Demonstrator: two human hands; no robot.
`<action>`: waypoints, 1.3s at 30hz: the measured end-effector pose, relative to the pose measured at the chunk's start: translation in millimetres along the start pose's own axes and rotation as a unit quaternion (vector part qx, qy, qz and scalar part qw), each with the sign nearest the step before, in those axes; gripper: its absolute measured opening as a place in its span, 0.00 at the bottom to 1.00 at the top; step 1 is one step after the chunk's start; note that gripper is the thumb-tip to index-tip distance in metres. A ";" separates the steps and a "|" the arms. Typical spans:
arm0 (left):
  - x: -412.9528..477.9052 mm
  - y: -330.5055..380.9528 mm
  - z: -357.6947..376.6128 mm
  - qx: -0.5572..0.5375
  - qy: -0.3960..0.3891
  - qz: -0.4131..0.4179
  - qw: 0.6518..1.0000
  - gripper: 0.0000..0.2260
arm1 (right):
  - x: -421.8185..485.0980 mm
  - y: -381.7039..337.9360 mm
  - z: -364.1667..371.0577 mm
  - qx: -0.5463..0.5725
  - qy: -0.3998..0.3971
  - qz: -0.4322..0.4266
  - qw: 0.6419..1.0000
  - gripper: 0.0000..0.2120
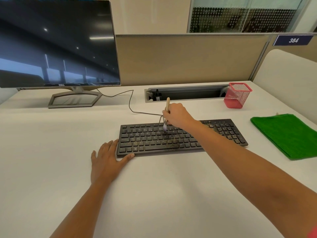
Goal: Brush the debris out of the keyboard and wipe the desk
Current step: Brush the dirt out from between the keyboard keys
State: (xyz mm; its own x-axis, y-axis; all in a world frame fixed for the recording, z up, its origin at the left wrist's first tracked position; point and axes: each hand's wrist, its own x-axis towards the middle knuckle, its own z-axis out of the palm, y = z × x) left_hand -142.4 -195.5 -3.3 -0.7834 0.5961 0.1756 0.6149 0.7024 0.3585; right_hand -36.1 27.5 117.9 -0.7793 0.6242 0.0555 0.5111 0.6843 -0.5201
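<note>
Brushing: right hand (176,115) is gripping brush (167,107), bristles on keyboard (181,137); debris (171,145) lying just beneath it.
Bracing: left hand (109,156) is resting flat.
Wiping: green cloth (288,134) is waiting untouched.

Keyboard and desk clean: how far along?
Nothing looks finished. In hand: right hand holds a wooden-handled brush to upper rows of the black keyboard; left hand braces its left end. Left: yellowish debris across middle keys and numpad; folded green cloth lies unused on the white desk.

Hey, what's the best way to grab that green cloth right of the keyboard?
Probably pinch the green cloth at its near folded edge, coming from above: it lies flat on the desk, so only that layered edge offers a hold.
</note>
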 end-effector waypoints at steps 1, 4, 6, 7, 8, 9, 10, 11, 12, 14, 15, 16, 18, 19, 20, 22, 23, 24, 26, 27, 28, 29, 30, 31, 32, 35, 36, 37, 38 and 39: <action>0.0 -0.2 0.2 0.001 0.000 0.000 1.000 0.46 | -1.0 -0.6 2.4 -0.004 0.004 0.002 1.000 0.15; 0.1 -0.4 0.9 0.002 -0.002 0.001 1.000 0.46 | -3.6 -0.4 6.7 -0.019 -0.016 0.007 1.000 0.15; 0.0 -0.3 0.6 -0.001 0.000 0.001 1.000 0.46 | -3.3 0.8 7.7 -0.032 -0.051 0.021 0.998 0.14; -0.2 0.2 0.4 0.000 0.001 0.001 1.000 0.46 | -3.0 1.3 7.5 -0.033 -0.064 0.029 0.997 0.14; -0.3 0.3 0.1 0.000 0.002 0.001 1.000 0.46 | -2.6 1.7 6.6 -0.029 -0.073 0.035 0.996 0.13; -0.4 0.5 -0.3 0.001 0.002 0.001 1.000 0.46 | -1.9 1.7 4.9 -0.020 -0.075 0.041 0.996 0.13; -0.7 0.5 -0.5 0.002 0.003 0.002 1.000 0.46 | -1.3 1.6 2.9 -0.006 -0.066 0.045 0.997 0.13; -0.8 0.4 -0.4 0.002 0.003 0.003 1.000 0.46 | -0.5 1.5 0.8 0.011 -0.048 0.047 0.998 0.13; -0.6 0.5 -0.3 0.003 0.003 0.004 1.000 0.46 | 0.1 1.6 -0.9 0.030 -0.026 0.046 0.998 0.14; -0.4 0.6 -0.1 0.006 0.003 0.006 1.000 0.46 | 0.3 2.1 -1.5 0.067 0.007 0.044 0.997 0.15; -0.3 0.6 -0.2 0.007 0.002 0.005 1.000 0.46 | -0.4 2.3 -0.7 0.078 0.010 0.046 0.996 0.16; 0.0 0.3 -0.2 0.007 0.001 0.004 1.000 0.46 | -1.5 2.8 0.9 0.083 0.005 0.047 0.995 0.16; 0.3 0.0 0.3 0.009 -0.002 0.002 1.000 0.46 | -4.6 3.8 3.9 0.074 -0.023 0.048 0.996 0.16; 0.3 -0.3 0.6 0.009 -0.002 0.001 1.000 0.46 | -5.6 4.1 4.6 0.066 -0.043 0.049 0.996 0.16; 0.3 -0.7 1.0 0.008 -0.002 0.001 1.000 0.46 | -6.3 4.5 4.5 0.056 -0.065 0.050 0.995 0.15; 0.4 -0.9 1.5 0.007 -0.002 0.001 1.000 0.46 | -7.0 4.7 1.7 0.036 -0.094 0.056 0.993 0.11; 0.5 -0.9 1.5 0.007 -0.001 0.002 1.000 0.46 | -6.8 4.3 -0.8 0.032 -0.094 0.061 0.993 0.10; 0.7 -1.0 1.5 0.007 -0.001 0.002 1.000 0.46 | -5.5 4.7 -3.1 0.032 -0.085 0.063 0.994 0.10; 1.3 -1.2 1.8 0.007 -0.003 0.000 1.000 0.46 | -2.5 7.5 -6.5 0.049 -0.040 0.069 0.996 0.13; 1.4 -1.5 2.1 0.008 -0.003 0.000 1.000 0.47 | -1.2 9.2 -7.5 0.060 -0.013 0.072 0.995 0.14; 1.3 -1.7 2.5 0.008 -0.003 0.000 1.000 0.46 | -0.1 11.4 -7.8 0.069 0.010 0.074 0.995 0.14; 1.1 -1.9 2.8 0.009 -0.002 0.001 1.000 0.46 | 0.1 13.2 -7.5 0.074 0.024 0.077 0.994 0.15; 0.9 -1.9 2.9 0.010 -0.002 0.000 1.000 0.46 | -0.4 14.7 -6.7 0.075 0.026 0.079 0.994 0.15; 1.0 -1.9 3.0 0.010 -0.003 0.000 1.000 0.46 | -1.1 15.6 -5.6 0.073 0.018 0.080 0.994 0.16; 1.2 -1.6 3.0 0.010 -0.004 -0.001 1.000 0.47 | -1.6 16.6 -4.4 0.067 0.002 0.078 0.995 0.15; 1.7 -1.0 2.7 0.010 -0.005 -0.001 1.000 0.46 | -3.3 16.1 -4.1 0.037 -0.069 0.080 0.994 0.13; 1.5 -1.0 2.6 0.008 -0.005 -0.001 1.000 0.46 | -3.3 15.5 -5.3 0.027 -0.089 0.082 0.992 0.12; 1.1 -0.8 2.5 0.006 -0.005 -0.001 1.000 0.46 | -3.0 14.9 -7.2 0.019 -0.099 0.086 0.991 0.12; 0.8 -0.9 2.5 0.006 -0.004 -0.002 1.000 0.46 | -2.1 14.2 -8.9 0.014 -0.101 0.087 0.991 0.12; 0.8 -1.2 2.4 0.007 -0.004 -0.002 1.000 0.47 | -1.1 13.9 -10.2 0.013 -0.094 0.087 0.992 0.12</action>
State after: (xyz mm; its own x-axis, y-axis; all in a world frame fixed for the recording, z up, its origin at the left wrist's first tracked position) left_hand -143.5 -194.9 -5.8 -0.7847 0.5968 0.1672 0.6136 0.7098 0.3461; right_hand -24.4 40.2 119.3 -0.7359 0.6481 -0.1959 0.6355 0.5615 -0.5299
